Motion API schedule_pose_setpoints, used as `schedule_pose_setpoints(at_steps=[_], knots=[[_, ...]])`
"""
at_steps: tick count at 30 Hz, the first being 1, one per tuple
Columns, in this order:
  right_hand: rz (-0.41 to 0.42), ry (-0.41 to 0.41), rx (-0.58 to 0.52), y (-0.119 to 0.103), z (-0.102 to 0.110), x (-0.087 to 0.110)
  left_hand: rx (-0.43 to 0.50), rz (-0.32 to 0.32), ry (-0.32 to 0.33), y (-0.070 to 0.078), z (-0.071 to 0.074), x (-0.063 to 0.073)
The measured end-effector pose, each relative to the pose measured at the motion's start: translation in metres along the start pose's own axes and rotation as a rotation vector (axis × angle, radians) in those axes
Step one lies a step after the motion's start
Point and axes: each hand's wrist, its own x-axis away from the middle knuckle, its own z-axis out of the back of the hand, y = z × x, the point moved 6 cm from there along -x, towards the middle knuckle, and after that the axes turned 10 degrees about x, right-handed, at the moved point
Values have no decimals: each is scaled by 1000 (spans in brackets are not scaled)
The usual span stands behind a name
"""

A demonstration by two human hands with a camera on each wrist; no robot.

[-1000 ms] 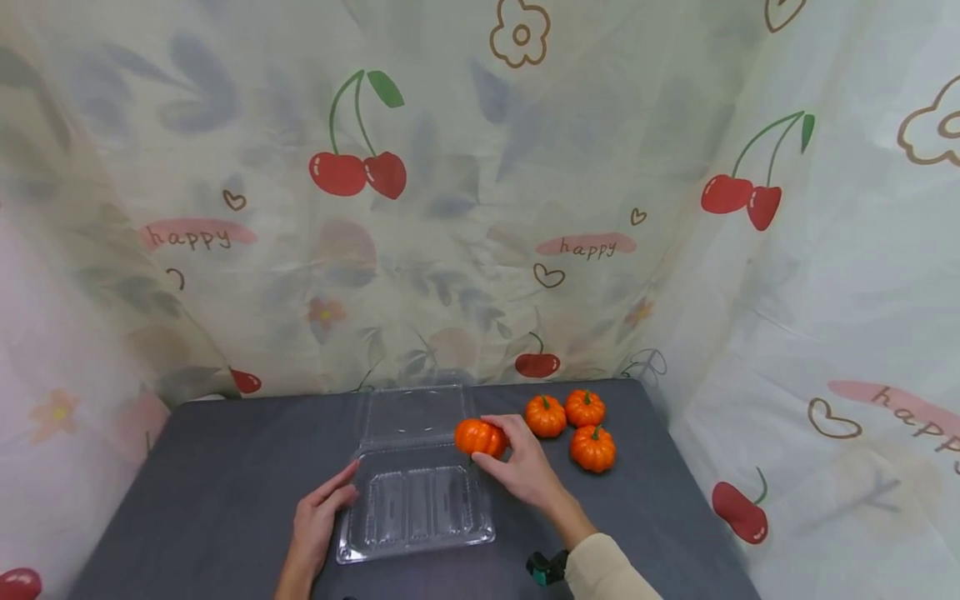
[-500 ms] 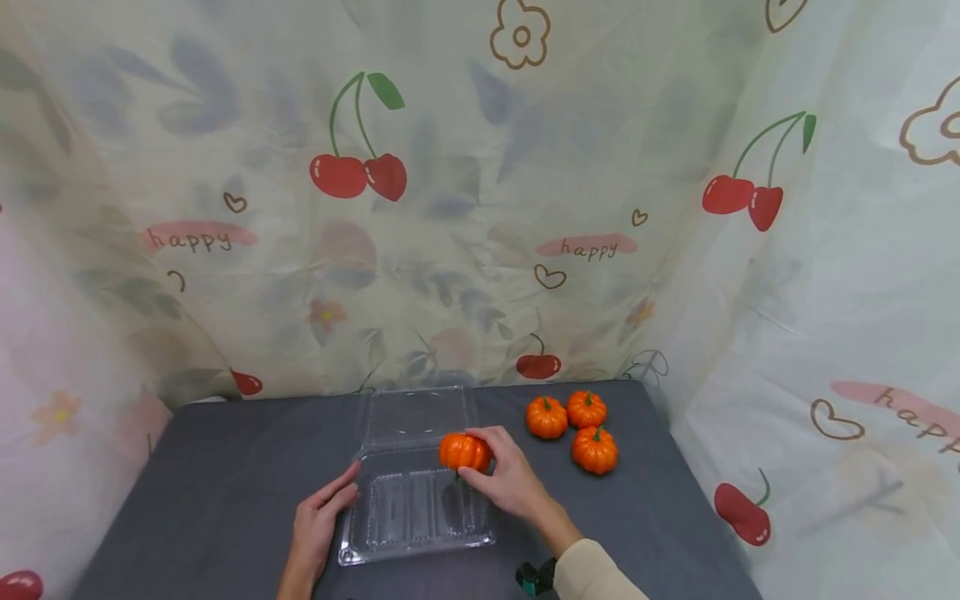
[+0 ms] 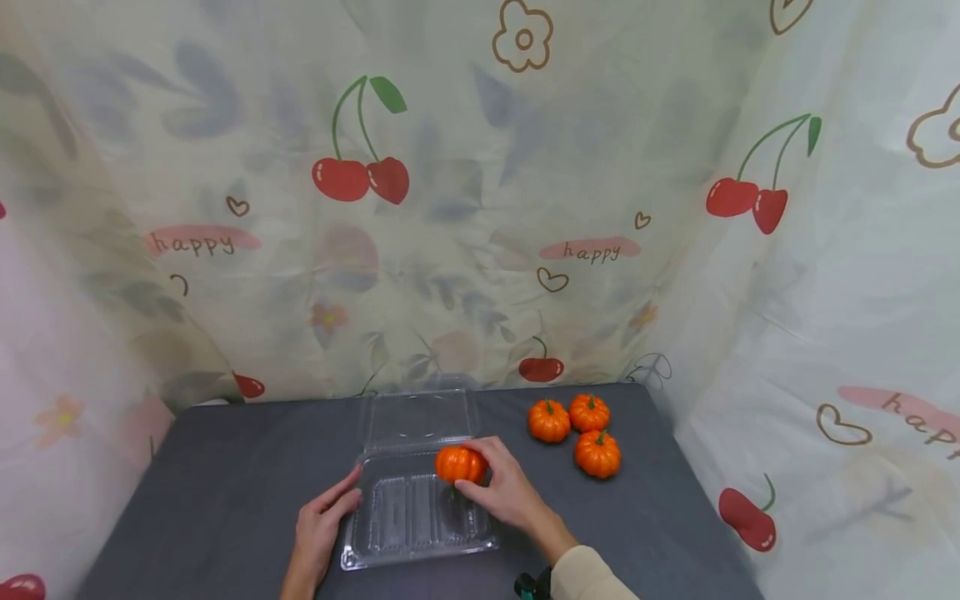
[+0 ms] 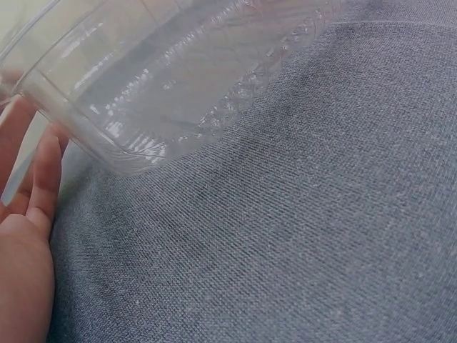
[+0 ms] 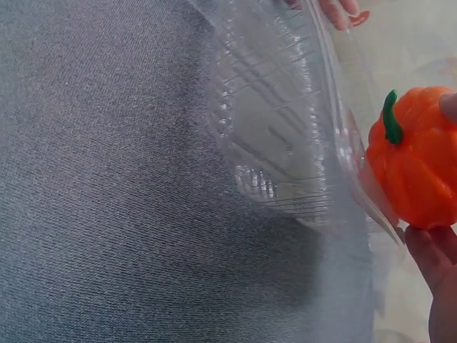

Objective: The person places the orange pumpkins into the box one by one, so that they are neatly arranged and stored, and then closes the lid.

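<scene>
Holding an orange pumpkin (image 3: 459, 464) over the right rear part of a clear plastic tray (image 3: 401, 512): right hand (image 3: 506, 492), thumb and fingers pinching its sides. Pumpkin tilted, green stem (image 5: 392, 118) visible in right wrist view. Can't tell if it touches the plastic. Tray's hinged lid (image 3: 420, 417) lies back, away from the person. Left hand (image 3: 321, 529) is at the tray's left edge, fingers fairly straight and touching it, not wrapped round. Three more pumpkins (image 3: 597, 454) sit clustered right of the lid, stems up. All on dark grey cloth (image 3: 225, 483). Cream sleeve (image 3: 588, 575) on right arm, small black item (image 3: 527, 586) beside it. Printed curtain (image 3: 450, 250) behind: cherries, hearts, "happy".
</scene>
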Motion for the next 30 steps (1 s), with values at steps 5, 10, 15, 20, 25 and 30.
schedule_pose_setpoints(at_steps=[5, 10, 15, 20, 25, 30], knots=[[14, -15, 47, 0, -4, 1, 1, 2, 6, -3, 0, -2], [18, -31, 113, 1, -9, 1, -7, -25, 12, -3, 0, 0], [15, -54, 153, 2, -15, -2, -16, -29, 13, -3, 1, -1], [9, -73, 188, 2, -18, -4, -22, -4, 15, -4, 1, -1], [5, -84, 233, 2, -21, -5, -29, -13, 19, -5, 1, -1], [5, -100, 255, 3, -23, -7, -20, -41, 31, -4, 1, 0]])
